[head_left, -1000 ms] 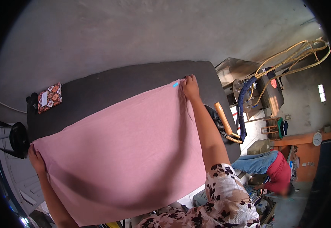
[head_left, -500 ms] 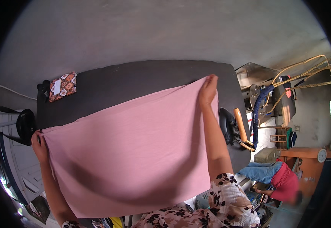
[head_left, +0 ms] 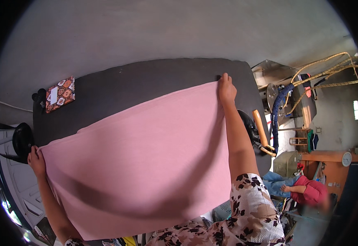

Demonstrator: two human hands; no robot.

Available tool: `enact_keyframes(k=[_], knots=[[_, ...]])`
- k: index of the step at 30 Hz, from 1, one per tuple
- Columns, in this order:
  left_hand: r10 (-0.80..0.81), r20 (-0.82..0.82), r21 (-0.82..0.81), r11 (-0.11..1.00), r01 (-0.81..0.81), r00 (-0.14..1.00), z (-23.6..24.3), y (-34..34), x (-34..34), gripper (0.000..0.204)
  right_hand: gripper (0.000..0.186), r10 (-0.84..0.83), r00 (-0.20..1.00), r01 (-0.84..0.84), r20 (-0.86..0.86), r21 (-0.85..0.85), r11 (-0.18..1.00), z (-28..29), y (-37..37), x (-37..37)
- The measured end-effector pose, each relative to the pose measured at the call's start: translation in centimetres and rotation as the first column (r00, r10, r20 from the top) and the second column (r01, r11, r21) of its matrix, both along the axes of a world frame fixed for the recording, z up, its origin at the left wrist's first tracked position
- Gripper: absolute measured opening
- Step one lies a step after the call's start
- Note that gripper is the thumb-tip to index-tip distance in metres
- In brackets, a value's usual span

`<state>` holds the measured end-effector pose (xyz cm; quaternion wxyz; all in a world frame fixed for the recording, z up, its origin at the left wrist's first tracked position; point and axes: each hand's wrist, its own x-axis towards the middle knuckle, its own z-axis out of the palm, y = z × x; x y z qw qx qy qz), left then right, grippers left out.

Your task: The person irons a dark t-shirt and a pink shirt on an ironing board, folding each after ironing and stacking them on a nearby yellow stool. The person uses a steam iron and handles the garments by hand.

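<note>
A large pink cloth [head_left: 142,160] is stretched between my hands over a dark grey padded board [head_left: 158,78]. My left hand [head_left: 36,160] pinches its upper left corner at the board's near left edge. My right hand [head_left: 226,90] grips the upper right corner, farther back near the board's right end. Right of my forearm stands an iron with a wooden handle [head_left: 259,127], partly hidden by that arm. A patterned booklet [head_left: 64,92] lies at the board's back left, next to small black objects [head_left: 38,98].
A grey wall [head_left: 166,28] runs behind the board. A black object on a stand [head_left: 21,141] is at the left. Cords wrapped in blue fabric [head_left: 276,115] and a metal appliance [head_left: 271,92] are at the right. A person in red [head_left: 310,190] bends over by an orange cabinet [head_left: 331,164].
Both hands still grip the cloth; my right hand has moved right and slightly up, drawing its corner along. The person in red has shifted an arm.
</note>
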<state>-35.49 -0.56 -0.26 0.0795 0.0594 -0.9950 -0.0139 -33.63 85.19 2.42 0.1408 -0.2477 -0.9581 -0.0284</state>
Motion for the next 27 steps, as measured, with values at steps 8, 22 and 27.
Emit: enact_keyframes(k=[8,22,27], knots=[[-0.304,0.406,0.732,0.673,-0.106,0.862,3.9,-6.1,-1.3,0.006,0.042,0.21,0.96,-0.193,-0.185,0.105,0.975,2.9,-8.0,5.8],[-0.146,-0.186,-0.113,0.986,0.126,0.972,2.2,6.9,5.0,0.036,0.056,0.101,0.974,-0.182,-0.203,-0.433,0.883,5.8,-14.9,22.0],[-0.166,-0.01,-0.022,0.986,0.166,0.986,0.8,12.8,11.3,0.046,0.06,0.165,0.986,-0.139,0.02,-0.445,0.885,3.4,-12.6,29.1]])
